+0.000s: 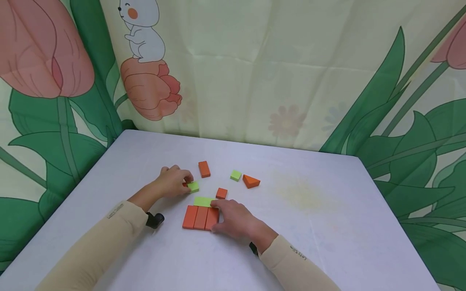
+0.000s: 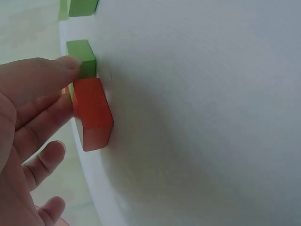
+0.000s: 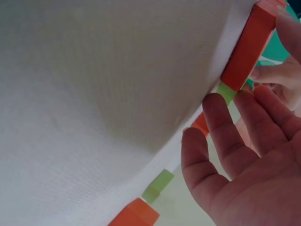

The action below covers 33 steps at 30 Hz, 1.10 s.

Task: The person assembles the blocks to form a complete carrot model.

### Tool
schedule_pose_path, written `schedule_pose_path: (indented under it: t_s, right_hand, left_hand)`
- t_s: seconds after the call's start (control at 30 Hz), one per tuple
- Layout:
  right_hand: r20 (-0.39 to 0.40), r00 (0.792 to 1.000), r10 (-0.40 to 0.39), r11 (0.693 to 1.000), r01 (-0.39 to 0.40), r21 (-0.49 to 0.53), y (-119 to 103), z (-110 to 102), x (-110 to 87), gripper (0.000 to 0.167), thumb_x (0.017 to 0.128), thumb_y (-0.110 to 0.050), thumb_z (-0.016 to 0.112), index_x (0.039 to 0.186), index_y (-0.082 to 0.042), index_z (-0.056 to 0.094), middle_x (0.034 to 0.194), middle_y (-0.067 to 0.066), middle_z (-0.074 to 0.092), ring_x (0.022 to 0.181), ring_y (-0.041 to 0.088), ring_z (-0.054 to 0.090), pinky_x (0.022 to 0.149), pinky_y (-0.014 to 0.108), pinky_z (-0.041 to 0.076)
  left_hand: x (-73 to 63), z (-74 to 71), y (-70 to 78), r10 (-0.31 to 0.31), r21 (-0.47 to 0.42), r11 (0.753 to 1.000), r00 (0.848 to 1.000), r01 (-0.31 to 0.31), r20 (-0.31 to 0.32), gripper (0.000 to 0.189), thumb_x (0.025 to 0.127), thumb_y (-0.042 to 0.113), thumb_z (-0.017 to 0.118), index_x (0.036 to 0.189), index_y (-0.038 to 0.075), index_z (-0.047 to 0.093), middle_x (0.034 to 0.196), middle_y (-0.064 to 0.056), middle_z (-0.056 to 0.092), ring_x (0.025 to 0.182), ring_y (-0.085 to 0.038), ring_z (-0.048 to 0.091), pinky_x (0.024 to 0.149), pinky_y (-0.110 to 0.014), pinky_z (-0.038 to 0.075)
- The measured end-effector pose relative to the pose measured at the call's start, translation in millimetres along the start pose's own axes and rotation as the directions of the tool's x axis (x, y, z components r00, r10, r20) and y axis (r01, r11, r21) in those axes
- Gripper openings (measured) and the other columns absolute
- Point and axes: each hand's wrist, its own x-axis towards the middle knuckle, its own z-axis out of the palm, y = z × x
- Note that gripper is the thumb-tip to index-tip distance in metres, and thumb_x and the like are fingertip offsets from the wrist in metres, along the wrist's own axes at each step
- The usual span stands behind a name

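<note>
My left hand (image 1: 171,181) reaches to the left of the loose blocks. Its thumb touches a small green block (image 2: 86,59), and a finger lies against the orange block (image 2: 94,106) beside it; the fingers partly cover both. In front of me, three orange rectangular blocks (image 1: 200,218) stand side by side, with a green strip (image 1: 203,201) along their far edge. Over the right end of this group is my right hand (image 1: 236,219). Its thumb is at the near end of the rightmost orange block (image 3: 249,44), and its fingers touch the green piece (image 3: 226,92).
A small orange block (image 1: 221,193) lies just beyond the group. Farther back are an orange rectangular block (image 1: 204,169), a green block (image 1: 236,175) and an orange triangular block (image 1: 251,181). The white-covered table (image 1: 327,226) meets a patterned curtain (image 1: 233,81) behind.
</note>
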Motion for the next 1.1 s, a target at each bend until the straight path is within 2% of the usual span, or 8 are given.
schedule_pose_path:
  t_s: [0.57, 1.1]
  right_hand:
    - [0.001, 1.0, -0.004, 1.0, 0.004, 0.004, 0, 0, -1.0, 0.066, 0.086, -0.029, 0.081, 0.144, -0.013, 0.052, 0.136, -0.001, 0.057, 0.127, 0.022, 0.049, 0.103, 0.041, 0.045]
    - [-0.001, 1.0, -0.008, 1.0, 0.008, -0.007, 1, 1, 0.4, 0.067, 0.086, -0.029, 0.081, 0.144, -0.013, 0.052, 0.138, -0.001, 0.056, 0.128, 0.021, 0.049, 0.103, 0.04, 0.045]
  left_hand:
    - [-15.3, 3.5, 7.5, 0.006, -0.004, 1.0, 1.0, -0.006, -0.013, 0.027, 0.084, 0.024, 0.082, 0.106, 0.014, 0.071, 0.093, 0.006, 0.065, 0.098, -0.022, 0.048, 0.097, -0.059, 0.029]
    - [-20.1, 8.1, 8.3, 0.026, -0.006, 1.0, 1.0, -0.026, -0.017, 0.027, 0.084, 0.024, 0.082, 0.108, 0.014, 0.071, 0.093, 0.006, 0.063, 0.098, -0.022, 0.049, 0.095, -0.058, 0.031]
